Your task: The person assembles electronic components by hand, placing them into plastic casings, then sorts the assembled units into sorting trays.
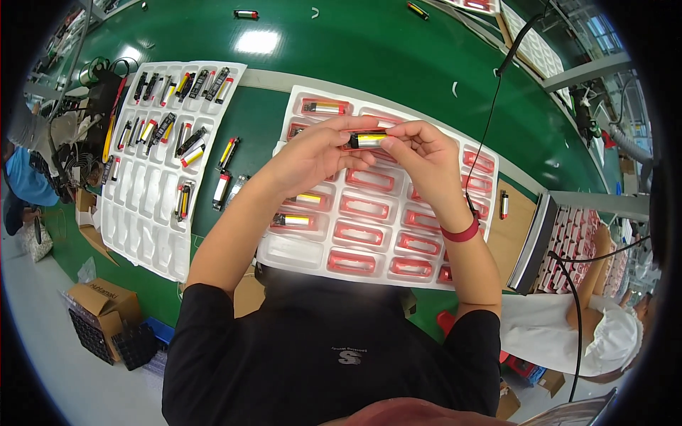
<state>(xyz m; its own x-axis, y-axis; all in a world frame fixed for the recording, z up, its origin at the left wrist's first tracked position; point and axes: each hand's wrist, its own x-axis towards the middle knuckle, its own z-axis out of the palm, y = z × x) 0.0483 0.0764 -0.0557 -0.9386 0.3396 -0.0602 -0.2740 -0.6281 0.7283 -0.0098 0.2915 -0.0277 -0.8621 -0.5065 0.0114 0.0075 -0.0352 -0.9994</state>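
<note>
Above a white moulded tray [291, 253], both hands hold a small battery unit with a black end, a yellow-and-white body and a reddish edge [370, 140]. My left hand [328, 150] is closed at its black end, some fingertips hidden behind it. On the other end, my right hand [428, 150] grips with thumb and fingers; a dark red band circles that wrist. Red oblong frames [353, 263] lie in many of the tray's pockets. Beneath my left forearm, a pocket holds another battery unit [293, 221] with a yellow-and-white body.
To the left, a second white tray [145, 238] carries several battery units in its upper pockets. Loose units [229, 153] lie between the trays on the green bench [341, 50]. A black cable [490, 117] with a cord hangs at right. One co-worker [568, 326] sits at right.
</note>
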